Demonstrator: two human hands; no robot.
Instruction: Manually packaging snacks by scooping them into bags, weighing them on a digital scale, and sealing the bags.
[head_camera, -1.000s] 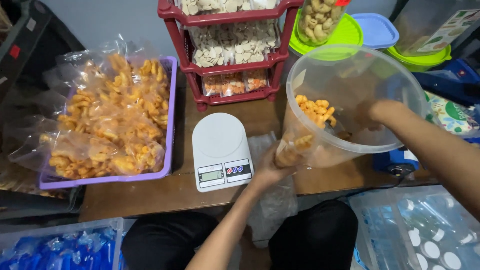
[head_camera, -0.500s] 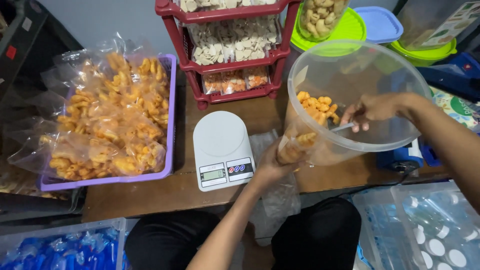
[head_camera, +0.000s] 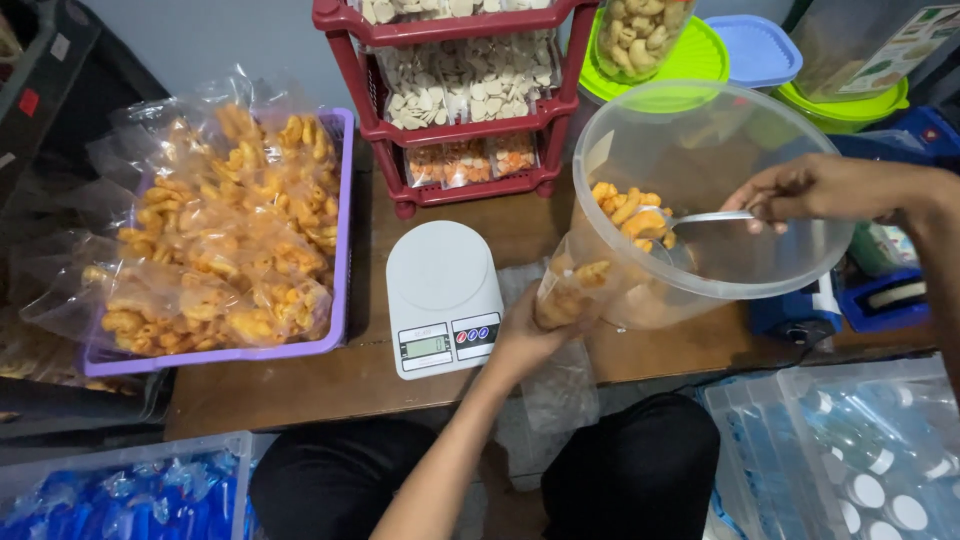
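**Scooping snacks from tub to bag**

The right hand (head_camera: 810, 190) pinches a spoon (head_camera: 700, 218) handle; the bowl end lies inside the clear tub (head_camera: 800, 260), loaded with orange snacks (head_camera: 625, 208). The left hand (head_camera: 525, 335) grips a small clear bag (head_camera: 570, 290) from below, touching the tub's outer wall, just beside a white scale (head_camera: 440, 295).

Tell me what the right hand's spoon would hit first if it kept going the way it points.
The right hand aims its spoon leftward inside the clear tub. It would probably meet the orange snacks first, then the tub's wall; depth is unclear.
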